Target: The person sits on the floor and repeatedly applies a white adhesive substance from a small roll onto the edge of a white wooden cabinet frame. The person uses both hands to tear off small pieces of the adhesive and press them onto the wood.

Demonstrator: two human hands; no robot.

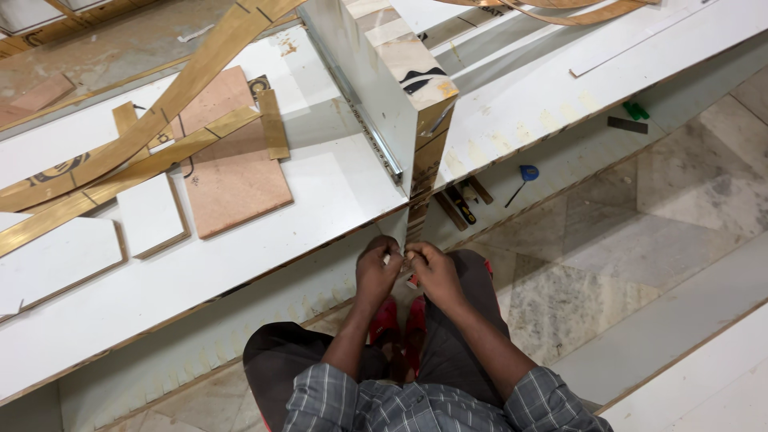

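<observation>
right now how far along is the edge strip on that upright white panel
The brown edge strip already runs down the front edge of the upright white panel. Both hands, left hand and right hand, pinch its loose lower end below the white board. That tail is not trimmed yet. More strips lie unused on the board.

Thin wood-grain edge-banding strip [418,210], hanging straight down the upright white panel's [364,88] edge.

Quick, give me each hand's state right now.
Left hand: closed, pinching the lower end of the thin brown edge-banding strip that hangs down the white laminated board.
Right hand: closed on the same strip end.
</observation>
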